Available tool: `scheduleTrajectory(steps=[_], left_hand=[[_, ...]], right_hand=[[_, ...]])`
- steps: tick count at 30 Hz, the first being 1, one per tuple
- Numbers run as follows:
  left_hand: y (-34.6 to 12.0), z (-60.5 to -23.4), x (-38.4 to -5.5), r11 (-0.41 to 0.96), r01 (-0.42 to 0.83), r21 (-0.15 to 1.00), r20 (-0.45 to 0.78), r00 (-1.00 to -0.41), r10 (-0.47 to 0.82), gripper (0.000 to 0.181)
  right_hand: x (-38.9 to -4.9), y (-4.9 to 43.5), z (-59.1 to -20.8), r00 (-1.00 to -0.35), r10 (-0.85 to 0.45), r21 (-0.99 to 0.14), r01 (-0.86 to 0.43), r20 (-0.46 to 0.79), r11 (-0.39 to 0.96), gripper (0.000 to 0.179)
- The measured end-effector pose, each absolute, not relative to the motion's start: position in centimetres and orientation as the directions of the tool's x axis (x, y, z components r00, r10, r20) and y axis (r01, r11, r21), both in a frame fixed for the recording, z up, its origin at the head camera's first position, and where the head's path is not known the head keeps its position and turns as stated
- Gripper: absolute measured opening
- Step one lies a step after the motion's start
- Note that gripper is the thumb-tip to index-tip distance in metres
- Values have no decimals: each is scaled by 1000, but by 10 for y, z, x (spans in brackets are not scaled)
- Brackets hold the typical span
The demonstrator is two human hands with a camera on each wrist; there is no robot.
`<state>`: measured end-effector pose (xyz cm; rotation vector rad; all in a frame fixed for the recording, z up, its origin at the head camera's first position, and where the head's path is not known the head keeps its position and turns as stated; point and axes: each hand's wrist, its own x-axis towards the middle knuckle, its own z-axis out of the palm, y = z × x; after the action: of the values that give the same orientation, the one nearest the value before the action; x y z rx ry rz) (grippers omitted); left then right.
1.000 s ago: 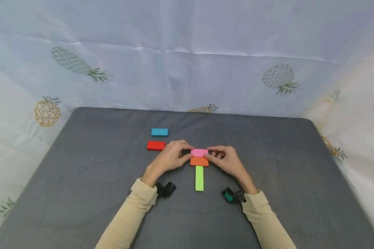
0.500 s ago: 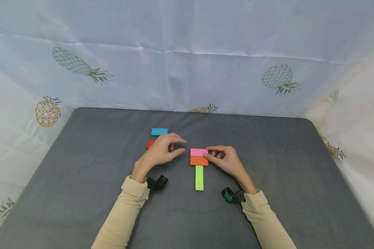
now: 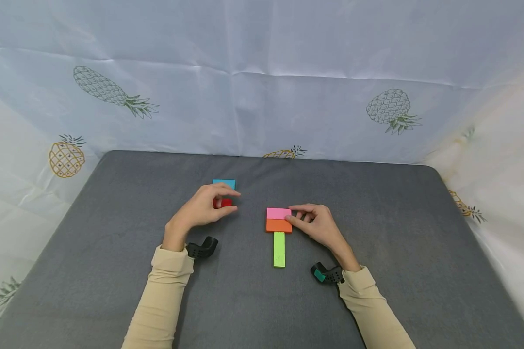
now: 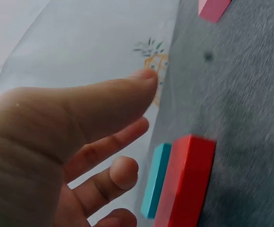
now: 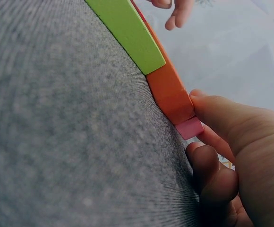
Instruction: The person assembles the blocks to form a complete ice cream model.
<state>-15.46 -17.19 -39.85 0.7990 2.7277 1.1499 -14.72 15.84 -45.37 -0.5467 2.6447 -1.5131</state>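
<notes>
My left hand (image 3: 197, 209) hovers over a red block (image 3: 228, 202), thumb and fingers apart with nothing between them. The hand partly hides the red block in the head view; in the left wrist view the block (image 4: 186, 184) lies below the thumb. A blue block (image 3: 225, 183) is just behind it. Between thumb and forefinger, my right hand (image 3: 318, 224) pinches the right end of a pink block (image 3: 277, 213). Against the pink block's near side lies an orange block (image 3: 278, 226). A lime-green block (image 3: 279, 249) points lengthwise toward me from the orange one.
A dark grey cloth covers the table (image 3: 375, 218). Behind it hangs a pale curtain (image 3: 262, 111) printed with pineapples. Black camera mounts sit on both wrists, close above the cloth.
My left hand has let go of the pink block's left end and moved left to above the red block. My right hand has stayed at the pink block.
</notes>
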Motion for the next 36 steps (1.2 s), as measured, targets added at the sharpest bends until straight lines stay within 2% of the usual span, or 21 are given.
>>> scheduleTrajectory(steps=[16,36], left_hand=[[-201,-398,-152,686,320,653,13,-911,412,38],[-207,-402,-153,779,226,585,-68,-943,325,39]], right_hand=[[-147,159,-453,-939,-320,-844,-270,124,464,28],[-147,159,-452,-934,-330,-839,-286,136,462,28]])
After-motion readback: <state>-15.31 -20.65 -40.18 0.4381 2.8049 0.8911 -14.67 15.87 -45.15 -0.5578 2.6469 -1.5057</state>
